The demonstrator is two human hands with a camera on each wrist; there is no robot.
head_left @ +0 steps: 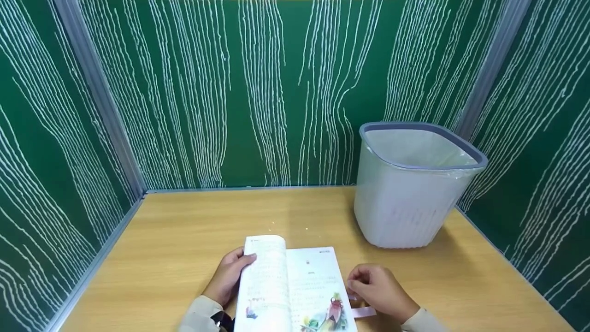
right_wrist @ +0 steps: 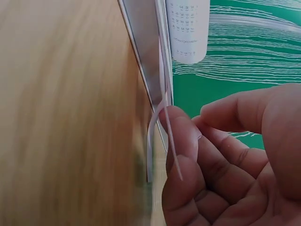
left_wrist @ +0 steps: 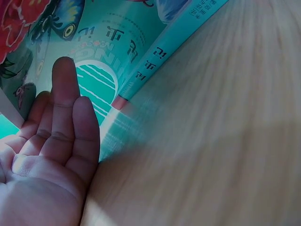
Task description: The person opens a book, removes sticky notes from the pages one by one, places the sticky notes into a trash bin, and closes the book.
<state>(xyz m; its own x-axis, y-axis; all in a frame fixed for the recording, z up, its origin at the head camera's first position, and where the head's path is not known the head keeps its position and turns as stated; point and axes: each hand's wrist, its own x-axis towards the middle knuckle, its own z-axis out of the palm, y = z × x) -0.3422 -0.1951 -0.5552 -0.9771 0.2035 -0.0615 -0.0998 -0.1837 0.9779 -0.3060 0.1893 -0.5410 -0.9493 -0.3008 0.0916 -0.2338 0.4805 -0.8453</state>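
An open book (head_left: 313,272) with printed text and coloured drawings is held over the near side of the table. My left hand (head_left: 228,274) grips its left edge, thumb on the page. In the left wrist view, the fingers (left_wrist: 63,108) lie against the teal cover (left_wrist: 141,23), which shows a butterfly and red petals. Pale paper strips (head_left: 363,312) stick out past the book's right edge. Beside them is my right hand (head_left: 380,290), its fingers loosely curled. The right wrist view shows fingertips touching a thin strip (right_wrist: 171,141), while the thumb stays apart from it.
A white bin (head_left: 410,203) with a grey rim and a plastic liner stands at the back right of the wooden table (head_left: 198,221). Green panels (head_left: 258,92) with wavy white lines enclose the back and sides. Small bright specks lie behind the book.
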